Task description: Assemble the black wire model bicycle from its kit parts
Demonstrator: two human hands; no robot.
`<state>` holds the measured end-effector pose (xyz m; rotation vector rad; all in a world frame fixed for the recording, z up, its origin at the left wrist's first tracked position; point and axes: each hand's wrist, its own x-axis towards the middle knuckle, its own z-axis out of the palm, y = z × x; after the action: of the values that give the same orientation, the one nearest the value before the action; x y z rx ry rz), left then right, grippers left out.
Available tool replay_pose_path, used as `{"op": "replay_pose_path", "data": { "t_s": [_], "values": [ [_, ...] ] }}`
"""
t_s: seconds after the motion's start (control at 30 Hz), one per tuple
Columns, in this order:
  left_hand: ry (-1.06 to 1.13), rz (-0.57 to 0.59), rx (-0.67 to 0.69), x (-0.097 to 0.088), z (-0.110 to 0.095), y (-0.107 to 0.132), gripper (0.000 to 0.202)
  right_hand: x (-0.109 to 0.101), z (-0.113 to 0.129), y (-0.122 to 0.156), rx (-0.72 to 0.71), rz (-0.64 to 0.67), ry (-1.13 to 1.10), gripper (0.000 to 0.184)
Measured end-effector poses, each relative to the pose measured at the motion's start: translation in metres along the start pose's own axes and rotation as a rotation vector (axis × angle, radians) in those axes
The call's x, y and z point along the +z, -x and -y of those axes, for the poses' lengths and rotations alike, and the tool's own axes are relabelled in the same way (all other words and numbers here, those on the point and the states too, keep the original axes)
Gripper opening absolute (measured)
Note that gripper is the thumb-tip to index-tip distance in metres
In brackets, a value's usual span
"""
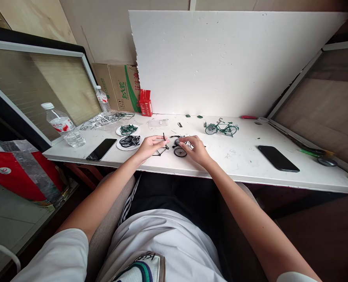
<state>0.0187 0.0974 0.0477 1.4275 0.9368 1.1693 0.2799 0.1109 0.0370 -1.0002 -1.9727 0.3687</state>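
Note:
My left hand (151, 145) rests at the front of the white table (244, 156), its fingers pinched on a thin black bicycle-frame part (162, 148). My right hand (195, 149) is curled over small black and silver model parts, beside two small black wheels (180, 151). The two hands are close together, just apart. A finished green model bicycle (222, 128) stands upright farther back to the right.
Two white dishes hold parts: green ones (128, 129) and black ones (129, 141). A black phone (101, 149) lies left, another (278, 158) right. Two water bottles (63, 125), plastic part sprues (103, 119), a red box (146, 102), a cardboard carton and a white foam board stand behind.

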Motion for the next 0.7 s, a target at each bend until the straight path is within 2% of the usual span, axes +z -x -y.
{"op": "replay_pose_path", "data": {
  "t_s": [0.1, 0.2, 0.3, 0.43, 0.5, 0.57, 0.63, 0.7],
  "values": [
    [0.101, -0.036, -0.033, 0.006, 0.000, 0.000, 0.054, -0.005, 0.033, -0.005, 0.102, 0.153, -0.251, 0.039],
    [0.195, -0.052, -0.067, 0.014, 0.001, 0.001, 0.050, -0.007, 0.054, -0.006, 0.127, 0.199, -0.362, 0.043],
    [0.266, -0.032, -0.073, 0.023, 0.002, 0.004, 0.049, -0.004, 0.058, -0.005, 0.135, 0.214, -0.437, 0.046],
    [0.278, 0.042, -0.071, 0.027, 0.001, 0.006, 0.055, 0.003, 0.045, -0.005, 0.145, 0.189, -0.497, 0.045],
    [0.198, 0.048, -0.043, 0.022, 0.003, 0.005, 0.063, 0.002, 0.037, -0.006, 0.165, 0.157, -0.479, 0.044],
    [0.020, 0.013, 0.029, 0.011, 0.007, 0.001, 0.071, -0.002, 0.030, -0.008, 0.188, 0.110, -0.436, 0.044],
    [-0.266, -0.053, 0.134, -0.005, 0.014, -0.003, 0.073, -0.007, 0.025, -0.009, 0.208, 0.058, -0.402, 0.046],
    [-0.576, -0.084, 0.164, -0.020, 0.020, -0.007, 0.076, -0.012, 0.022, -0.010, 0.233, 0.016, -0.396, 0.048]
  ]
}}
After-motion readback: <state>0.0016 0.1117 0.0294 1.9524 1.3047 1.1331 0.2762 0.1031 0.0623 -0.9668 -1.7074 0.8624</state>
